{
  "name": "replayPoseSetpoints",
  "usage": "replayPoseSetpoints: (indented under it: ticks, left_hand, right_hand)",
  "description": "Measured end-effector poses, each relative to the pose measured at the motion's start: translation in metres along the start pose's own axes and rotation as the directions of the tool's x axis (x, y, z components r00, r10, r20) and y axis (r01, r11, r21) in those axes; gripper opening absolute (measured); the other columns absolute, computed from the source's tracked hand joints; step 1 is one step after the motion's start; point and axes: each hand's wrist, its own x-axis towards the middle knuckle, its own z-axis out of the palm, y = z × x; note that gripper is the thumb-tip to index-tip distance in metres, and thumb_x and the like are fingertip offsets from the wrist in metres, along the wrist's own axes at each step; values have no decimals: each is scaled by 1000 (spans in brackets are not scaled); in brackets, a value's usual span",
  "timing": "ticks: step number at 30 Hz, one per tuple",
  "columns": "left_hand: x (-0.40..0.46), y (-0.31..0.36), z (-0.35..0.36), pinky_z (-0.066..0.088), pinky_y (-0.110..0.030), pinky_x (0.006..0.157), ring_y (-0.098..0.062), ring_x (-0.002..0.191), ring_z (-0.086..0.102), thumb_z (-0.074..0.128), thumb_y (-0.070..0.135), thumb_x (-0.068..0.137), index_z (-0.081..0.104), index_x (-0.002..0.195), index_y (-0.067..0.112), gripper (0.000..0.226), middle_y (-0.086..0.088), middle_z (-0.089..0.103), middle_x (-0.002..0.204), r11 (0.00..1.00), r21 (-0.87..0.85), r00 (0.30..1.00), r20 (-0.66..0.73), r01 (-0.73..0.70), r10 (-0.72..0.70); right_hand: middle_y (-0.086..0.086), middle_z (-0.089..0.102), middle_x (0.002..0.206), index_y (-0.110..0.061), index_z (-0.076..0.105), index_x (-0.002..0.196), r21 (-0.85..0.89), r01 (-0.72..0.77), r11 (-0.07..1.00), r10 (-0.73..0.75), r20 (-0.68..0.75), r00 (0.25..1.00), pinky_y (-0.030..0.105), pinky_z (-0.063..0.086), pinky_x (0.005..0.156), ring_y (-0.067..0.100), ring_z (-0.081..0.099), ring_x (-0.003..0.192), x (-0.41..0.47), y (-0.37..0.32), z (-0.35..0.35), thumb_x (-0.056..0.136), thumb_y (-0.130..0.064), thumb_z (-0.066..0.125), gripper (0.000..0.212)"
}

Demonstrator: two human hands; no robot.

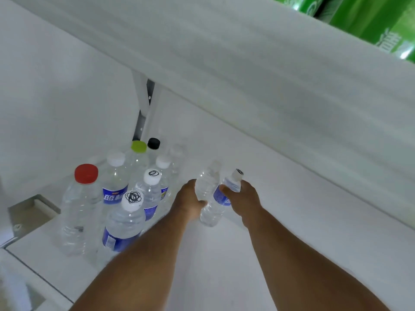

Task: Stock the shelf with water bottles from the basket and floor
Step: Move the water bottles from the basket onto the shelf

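Both forearms reached forward from the lower edge of the view over the white shelf [292, 221]. Each hand carried one water bottle. Left hand [189, 199] gripped a clear unlabelled bottle [207, 182], its fingers curled round the lower body, the neck tilted up and away toward the back of the shelf. Right hand [243, 196] gripped a blue-labelled bottle [221, 198] near the shoulder, thumb across the label, white cap [237, 173] pointing up and to the right, base hanging toward the camera. These two bottles touched or nearly touched; which, could not be told. Both were held above the shelf surface, not yet set down.

Standing bottles [125, 194] were grouped to the left of the hands, all upright, among them a red-capped bottle [82, 207] at the near left and green-capped [138, 146] and black-capped [153, 143] ones at the rear. Bare shelf lay directly below and to the right of the held pair. Judged from this, the left hand was nearer the group, and each bottle needed its long axis brought upright before release. Green cartons [370, 21] sat on the board above.
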Motion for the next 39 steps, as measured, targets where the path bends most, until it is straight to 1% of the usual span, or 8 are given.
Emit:
replayPoseSetpoints:
  ticks: [2,5,7,15,18,25,34,39]
  left_hand:
    - [-1,-1,-1,43,-32,103,-24,129,52,73,21,81,35,148,19,78,-3,50,144,999,34,999,35,16,-17]
    - [-9,6,-7,37,-32,111,-25,141,38,68,18,87,2,158,18,97,-7,30,158,996,45,991,107,77,-82]
    - [-18,9,-10,35,-33,113,-26,143,34,65,16,89,-3,157,17,97,-9,25,160,994,40,989,111,99,-103]
    - [-98,13,-40,40,-35,110,-24,132,49,60,18,83,34,147,17,69,-6,46,148,986,163,977,204,32,-66]
    - [-134,24,-62,31,-30,114,-22,141,38,59,23,90,24,153,17,73,-4,33,157,952,296,938,344,-73,-35]
    - [-199,37,-121,26,-34,119,-22,147,28,56,29,93,17,156,19,74,-2,21,162,833,483,866,500,-270,-9]
    - [-278,43,-172,36,-41,113,-24,143,33,52,28,94,22,154,25,67,3,23,161,643,617,825,564,-454,40]
    - [-315,31,-194,35,-39,113,-23,142,34,50,26,93,25,153,26,65,3,25,160,628,642,850,524,-439,59]
  right_hand:
    - [8,61,122,-18,67,110,-1,-66,998,66,22,998,36,43,104,25,58,114,6,5,1,92,-38,67,27]
    - [8,56,116,-19,67,100,-78,-80,994,84,49,995,32,41,98,24,55,106,6,2,0,93,-33,65,16]
    - [11,52,131,-9,54,134,-121,-93,988,93,-7,996,29,38,97,26,52,119,5,3,-3,93,-28,65,46]
    - [13,46,148,-2,35,148,-192,-149,970,152,3,988,26,38,95,27,48,132,-64,22,19,97,-33,57,64]
    - [8,41,154,-11,31,153,-282,-89,955,106,46,993,31,32,110,26,41,139,-105,26,31,98,-42,53,67]
    - [5,36,153,-13,32,150,-616,27,787,-1,42,999,36,27,115,25,27,145,-201,21,43,99,-47,41,62]
    - [5,21,163,-12,23,154,-613,26,790,14,60,998,40,21,121,25,13,152,-289,12,68,99,-51,40,69]
    - [5,31,157,-12,30,150,-597,38,801,-9,52,999,40,29,116,26,25,147,-329,8,75,98,-48,42,64]
